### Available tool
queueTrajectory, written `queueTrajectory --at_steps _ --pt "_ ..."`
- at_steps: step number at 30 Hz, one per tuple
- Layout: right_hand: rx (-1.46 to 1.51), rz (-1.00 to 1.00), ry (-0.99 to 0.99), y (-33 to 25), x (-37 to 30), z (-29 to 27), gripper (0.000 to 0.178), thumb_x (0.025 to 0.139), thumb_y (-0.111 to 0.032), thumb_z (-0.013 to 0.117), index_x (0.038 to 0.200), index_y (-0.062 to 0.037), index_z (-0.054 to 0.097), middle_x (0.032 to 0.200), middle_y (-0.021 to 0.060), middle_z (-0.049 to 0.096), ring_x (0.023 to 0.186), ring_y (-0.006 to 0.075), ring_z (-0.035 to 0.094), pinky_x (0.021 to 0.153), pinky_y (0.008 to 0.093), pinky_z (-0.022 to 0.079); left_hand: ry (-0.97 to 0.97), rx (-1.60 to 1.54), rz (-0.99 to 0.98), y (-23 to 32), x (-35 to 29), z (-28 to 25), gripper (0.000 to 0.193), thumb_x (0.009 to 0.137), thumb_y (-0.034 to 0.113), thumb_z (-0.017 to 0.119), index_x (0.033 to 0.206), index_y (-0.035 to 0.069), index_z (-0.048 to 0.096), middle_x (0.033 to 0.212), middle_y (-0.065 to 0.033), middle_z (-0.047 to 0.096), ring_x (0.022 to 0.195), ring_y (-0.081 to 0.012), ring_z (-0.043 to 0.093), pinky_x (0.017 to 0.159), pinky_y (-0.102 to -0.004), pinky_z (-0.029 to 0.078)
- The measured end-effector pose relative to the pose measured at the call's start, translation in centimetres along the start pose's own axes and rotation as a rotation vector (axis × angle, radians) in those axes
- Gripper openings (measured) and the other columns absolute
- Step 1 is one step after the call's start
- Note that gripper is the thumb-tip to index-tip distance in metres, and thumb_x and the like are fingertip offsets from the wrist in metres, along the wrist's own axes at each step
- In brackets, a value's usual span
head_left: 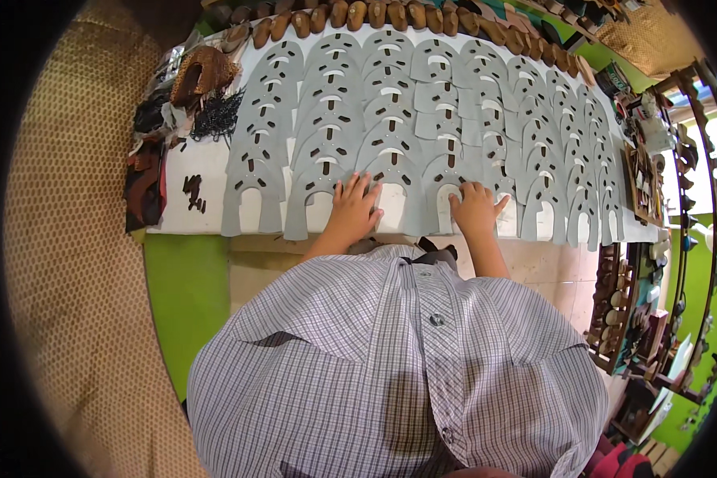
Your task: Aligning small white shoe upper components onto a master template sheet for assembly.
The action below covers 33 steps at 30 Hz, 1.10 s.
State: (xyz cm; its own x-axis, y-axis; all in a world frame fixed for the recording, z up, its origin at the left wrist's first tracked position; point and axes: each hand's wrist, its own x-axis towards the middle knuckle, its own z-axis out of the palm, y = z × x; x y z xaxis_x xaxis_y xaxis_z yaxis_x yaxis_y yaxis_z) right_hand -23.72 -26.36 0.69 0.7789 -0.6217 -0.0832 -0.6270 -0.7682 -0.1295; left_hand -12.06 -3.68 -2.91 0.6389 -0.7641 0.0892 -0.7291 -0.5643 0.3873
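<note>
Resting at the near edge of the grey rows, the left hand (353,213) and right hand (476,211) reach over the bench (215,171) from its near side, well apart from each other. Their fingers are spread and fairly straight, clasping nothing that shows; whether they press down cannot be told.

The nearest grey arch in the third row (405,175) lies to the right of the left hand's fingers, which overlap its left leg; that hand is the nearer of the two. The nearest grey arch in the fourth row (452,174) lies to the left of the right hand, whose fingers touch or hover over its right side; the contact is too small to judge.

Both arches have their curved ends pointing far and their two legs pointing near, toward the bench edge. The long axis of each seems to run near to far, in line with the overlapping rows behind, which lead toward a line of brown shoe forms (358,14) at the far edge.
</note>
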Motion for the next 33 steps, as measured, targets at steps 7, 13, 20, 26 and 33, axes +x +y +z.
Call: queueTrajectory --at_steps 7,13,20,26,33 --pt "0.044 0.028 0.037 -0.3 -0.8 0.4 0.032 0.078 -0.034 0.061 0.105 -0.0167 0.059 0.116 0.0021 0.056 0.112 0.0246 0.050 0.100 0.0667 0.014 -0.050 0.008 0.010 -0.3 -0.4 -0.2 0.055 0.078 0.033 0.061 0.127 0.013 0.046 0.138 -0.0128 0.035 0.130 -0.0332 0.026 0.103 -0.0589 0.015" --pt "0.101 0.088 0.089 1.1 -0.7 1.4 0.042 0.077 -0.035 0.061 0.115 -0.0169 0.055 0.121 0.0039 0.053 0.114 0.0259 0.048 0.101 0.0611 0.020 -0.071 0.048 0.037 -0.2 -0.5 -0.4 0.056 0.078 0.037 0.061 0.127 0.014 0.047 0.138 -0.0125 0.035 0.129 -0.0315 0.028 0.102 -0.0608 0.015" --pt "0.051 0.126 0.092 3.0 0.1 1.1 0.044 0.077 -0.034 0.061 0.117 -0.0175 0.054 0.117 0.0067 0.056 0.111 0.0270 0.049 0.098 0.0549 0.028 -0.057 0.058 0.052 -0.4 -1.2 -0.2 0.056 0.078 0.036 0.061 0.127 0.014 0.046 0.138 -0.0124 0.035 0.129 -0.0309 0.028 0.101 -0.0619 0.015" --pt "0.122 0.000 0.105 2.5 0.2 1.4 0.034 0.078 -0.035 0.061 0.108 -0.0204 0.063 0.114 0.0058 0.056 0.112 0.0265 0.048 0.100 0.0529 0.027 -0.141 0.036 0.006 0.1 -0.9 -0.7 0.056 0.079 0.034 0.061 0.130 0.015 0.044 0.139 -0.0127 0.033 0.131 -0.0314 0.025 0.104 -0.0597 0.011" --pt "0.006 -0.036 0.067 1.4 0.2 0.8 0.033 0.079 -0.035 0.060 0.107 -0.0179 0.064 0.119 0.0044 0.051 0.117 0.0262 0.041 0.101 0.0573 0.022 -0.111 0.054 0.006 0.1 -0.7 -0.6 0.055 0.077 0.034 0.061 0.127 0.014 0.046 0.137 -0.0133 0.036 0.128 -0.0328 0.029 0.101 -0.0631 0.014"
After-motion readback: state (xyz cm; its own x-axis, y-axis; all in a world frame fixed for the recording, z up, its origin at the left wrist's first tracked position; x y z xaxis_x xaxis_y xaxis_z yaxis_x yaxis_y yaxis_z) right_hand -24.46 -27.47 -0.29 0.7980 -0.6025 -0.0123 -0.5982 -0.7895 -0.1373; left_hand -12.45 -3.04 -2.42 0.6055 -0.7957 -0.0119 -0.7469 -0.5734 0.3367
